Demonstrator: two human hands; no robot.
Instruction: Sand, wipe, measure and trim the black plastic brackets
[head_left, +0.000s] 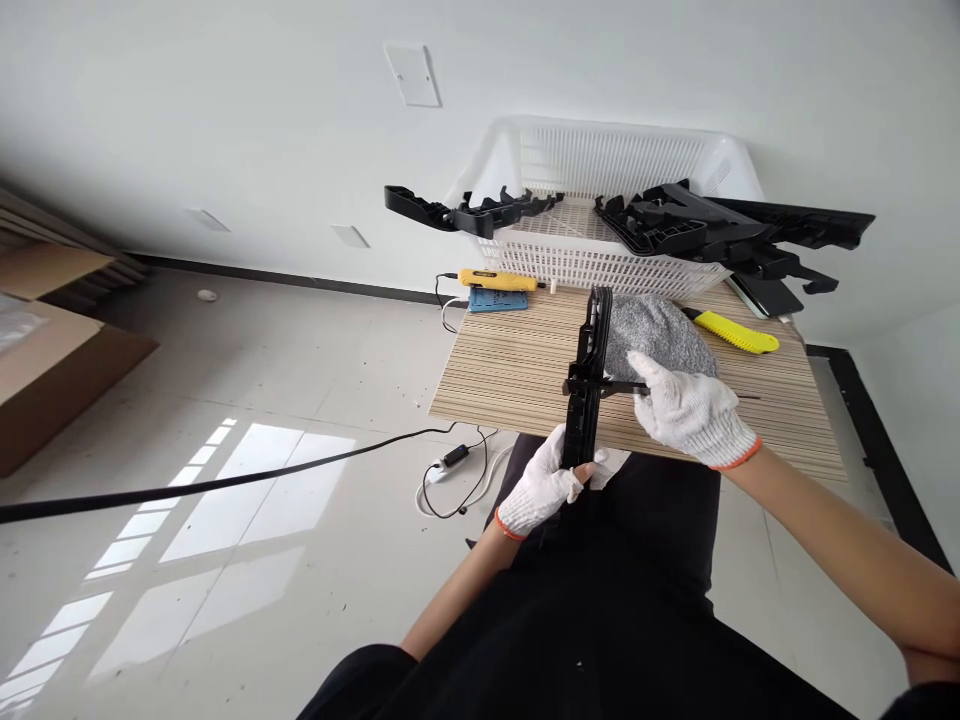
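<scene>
My left hand (546,486), in a white knit glove, is closed round the near end of a long black plastic part (589,380) that stands on edge across the striped wooden board (517,370). At the part's middle, my right hand (686,405), also gloved, pinches a thin dark tool (626,388) whose tip touches the part. A grey cloth (654,328) lies just behind the part and under my right hand.
A white plastic basket (600,160) at the board's far edge holds black plastic parts (697,228), some overhanging its rim. A yellow utility knife (735,332), a yellow pen-like power tool (496,280) and a blue pad (498,300) lie on the board. Cables (225,482) cross the floor; cardboard boxes (52,360) stand at left.
</scene>
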